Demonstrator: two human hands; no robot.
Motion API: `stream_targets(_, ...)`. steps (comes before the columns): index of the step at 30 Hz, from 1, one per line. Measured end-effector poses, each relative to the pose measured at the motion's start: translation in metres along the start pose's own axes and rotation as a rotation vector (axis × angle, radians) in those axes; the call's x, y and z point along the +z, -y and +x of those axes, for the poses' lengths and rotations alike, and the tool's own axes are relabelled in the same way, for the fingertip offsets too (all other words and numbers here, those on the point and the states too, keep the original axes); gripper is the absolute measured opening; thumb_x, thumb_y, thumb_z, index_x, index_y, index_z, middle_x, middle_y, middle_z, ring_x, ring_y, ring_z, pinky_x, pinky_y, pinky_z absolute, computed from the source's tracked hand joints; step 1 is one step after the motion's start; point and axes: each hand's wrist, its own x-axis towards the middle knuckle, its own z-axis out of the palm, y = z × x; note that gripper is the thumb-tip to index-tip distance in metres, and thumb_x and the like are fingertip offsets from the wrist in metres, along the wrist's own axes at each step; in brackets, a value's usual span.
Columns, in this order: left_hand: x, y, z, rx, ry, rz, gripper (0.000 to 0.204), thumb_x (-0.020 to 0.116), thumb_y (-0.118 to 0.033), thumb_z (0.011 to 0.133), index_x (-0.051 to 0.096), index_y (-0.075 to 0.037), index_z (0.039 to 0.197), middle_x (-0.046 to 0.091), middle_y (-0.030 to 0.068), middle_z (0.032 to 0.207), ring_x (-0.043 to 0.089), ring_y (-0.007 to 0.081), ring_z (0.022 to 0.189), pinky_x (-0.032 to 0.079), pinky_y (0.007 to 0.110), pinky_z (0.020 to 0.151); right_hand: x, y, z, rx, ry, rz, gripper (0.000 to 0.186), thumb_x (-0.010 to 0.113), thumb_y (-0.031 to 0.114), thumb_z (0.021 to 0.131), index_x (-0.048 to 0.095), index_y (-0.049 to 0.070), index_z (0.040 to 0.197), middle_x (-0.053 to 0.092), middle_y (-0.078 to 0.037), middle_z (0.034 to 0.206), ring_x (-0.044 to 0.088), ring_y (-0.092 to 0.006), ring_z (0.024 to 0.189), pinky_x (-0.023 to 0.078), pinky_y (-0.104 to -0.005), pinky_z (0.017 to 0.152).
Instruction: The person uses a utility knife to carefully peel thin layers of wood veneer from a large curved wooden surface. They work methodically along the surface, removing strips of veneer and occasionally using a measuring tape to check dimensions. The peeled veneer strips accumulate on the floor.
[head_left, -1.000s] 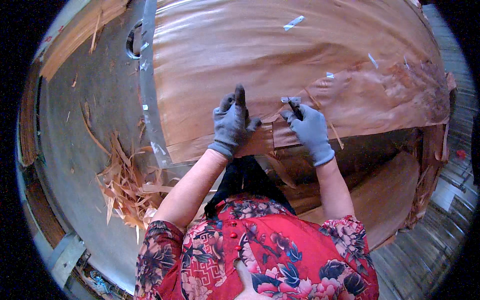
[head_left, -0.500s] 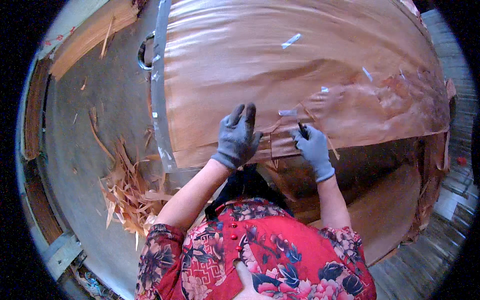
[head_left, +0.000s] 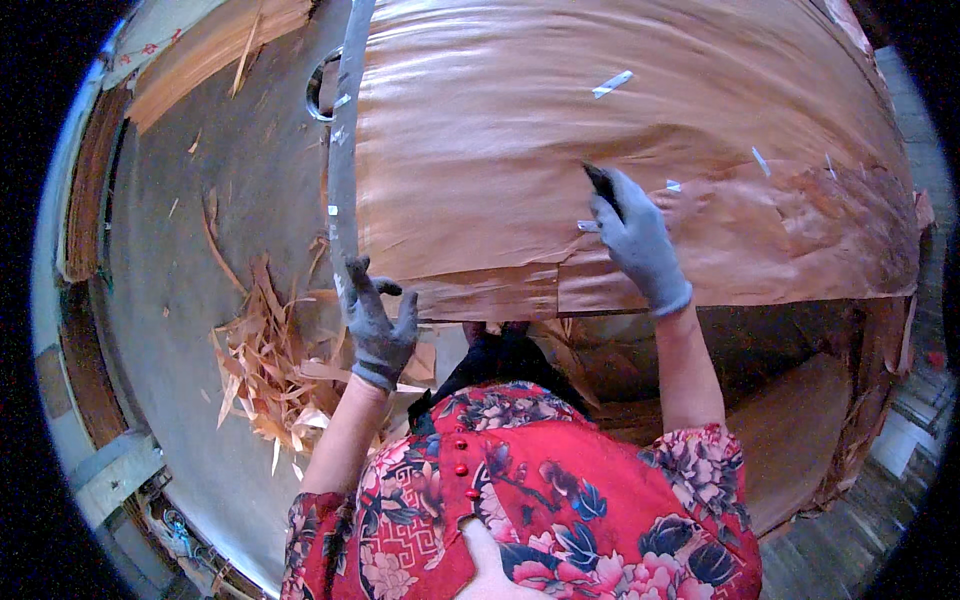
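Spread in front of me is a broad brown sheet of veneer [head_left: 480, 130], wrinkled toward its right end. Its near edge shows a seam beside the middle. My left hand [head_left: 380, 330], in a grey glove, is at the sheet's near left corner, next to a long grey bar [head_left: 346, 140]; its fingers are apart and hold nothing. Farther out on the right, my gloved right hand [head_left: 640, 240] is closed around a small black pointed tool [head_left: 603, 188] over the sheet. A pale tape piece [head_left: 588, 226] lies on the sheet beside that hand.
A pile of veneer scraps [head_left: 275, 375] lies to the left. Other tape pieces, such as a pale strip [head_left: 613, 84], are on the sheet. A dark curved handle [head_left: 318, 88] juts from the bar. Stacked veneer [head_left: 90, 190] stands at the far left.
My left hand has moved left and nearer to me, to the sheet's corner. The right hand has moved farther out with the black tool. A thin strip beside it no longer shows.
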Motion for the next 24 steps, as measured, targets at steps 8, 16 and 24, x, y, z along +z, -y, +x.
stream_targets(8,-0.034,-0.004,-0.025,0.015,0.026,0.094,0.093,0.064,0.001,0.071,0.009,-0.002,0.146,0.051,0.0173,0.121,0.058,0.0211,0.082,0.042,0.036,0.086,0.078,0.003,0.105,-0.354,0.112,-0.471,0.025,0.056,0.016,0.084,0.056,0.01,0.108,0.059,-0.016,0.1,0.06,-0.0341,0.087,0.05,-0.043,0.07)
stream_targets(16,-0.099,0.046,-0.111,-0.224,0.062,0.296,0.087,0.064,-0.005,0.074,0.014,0.004,0.144,0.059,0.0155,0.107,0.057,0.0215,0.081,0.038,0.037,0.091,0.11,-0.015,0.122,-0.521,0.026,-0.791,0.03,0.055,0.021,0.082,0.059,0.017,0.112,0.056,-0.009,0.108,0.054,-0.0305,0.096,0.045,-0.0448,0.079)
stream_targets(24,-0.138,0.138,-0.144,-0.298,0.073,0.258,0.089,0.065,-0.009,0.074,0.012,0.001,0.145,0.061,0.0087,0.09,0.056,0.0238,0.085,0.036,0.04,0.089,0.121,0.029,0.106,-0.399,-0.012,-0.916,0.042,0.063,0.022,0.079,0.055,0.013,0.12,0.057,-0.01,0.115,0.056,-0.0316,0.1,0.044,-0.0434,0.084)
